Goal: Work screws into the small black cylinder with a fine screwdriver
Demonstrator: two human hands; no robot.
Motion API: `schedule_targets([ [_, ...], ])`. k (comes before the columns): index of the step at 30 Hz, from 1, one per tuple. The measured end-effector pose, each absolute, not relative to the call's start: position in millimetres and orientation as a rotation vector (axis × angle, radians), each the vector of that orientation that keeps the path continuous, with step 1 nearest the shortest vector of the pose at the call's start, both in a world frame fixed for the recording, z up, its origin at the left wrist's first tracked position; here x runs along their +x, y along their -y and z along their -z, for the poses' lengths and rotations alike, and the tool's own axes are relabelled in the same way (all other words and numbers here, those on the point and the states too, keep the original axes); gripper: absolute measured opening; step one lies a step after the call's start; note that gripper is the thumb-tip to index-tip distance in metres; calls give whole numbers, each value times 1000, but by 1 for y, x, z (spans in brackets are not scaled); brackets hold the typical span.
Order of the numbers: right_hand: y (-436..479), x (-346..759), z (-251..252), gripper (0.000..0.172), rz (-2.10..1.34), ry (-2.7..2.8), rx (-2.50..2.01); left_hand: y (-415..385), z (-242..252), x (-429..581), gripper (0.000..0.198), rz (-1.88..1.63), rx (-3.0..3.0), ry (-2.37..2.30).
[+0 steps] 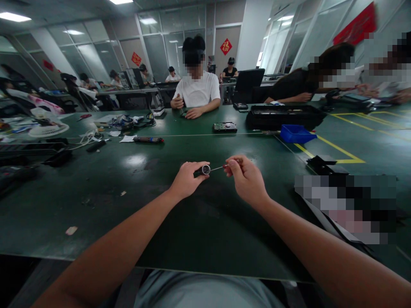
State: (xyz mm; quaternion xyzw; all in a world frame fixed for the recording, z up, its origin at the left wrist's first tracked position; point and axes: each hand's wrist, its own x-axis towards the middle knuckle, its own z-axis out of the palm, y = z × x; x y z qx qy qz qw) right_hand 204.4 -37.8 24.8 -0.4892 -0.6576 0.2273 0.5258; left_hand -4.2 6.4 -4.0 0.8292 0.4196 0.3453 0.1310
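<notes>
My left hand (187,179) is closed around a short black screwdriver handle (203,170) with a silver end, held just above the green table (135,222). A thin metal bit (217,168) sticks out of that end toward the right. My right hand (244,179) pinches the far end of the bit between thumb and fingertips. Both forearms reach in from the near edge.
A blue bin (295,133) and a black case (284,116) lie far right; a circuit board (224,127) and a pen-like tool (148,139) lie farther back. Black parts (324,164) sit at right. A person in a white shirt (196,92) sits opposite. Cables and clutter fill the far left.
</notes>
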Motion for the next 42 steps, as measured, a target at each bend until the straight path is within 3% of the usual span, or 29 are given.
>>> schedule_targets([
  [42,42,202,-21,21,-444,1671,-1163,-8,5,-4,37,-1001,2418,-1242],
])
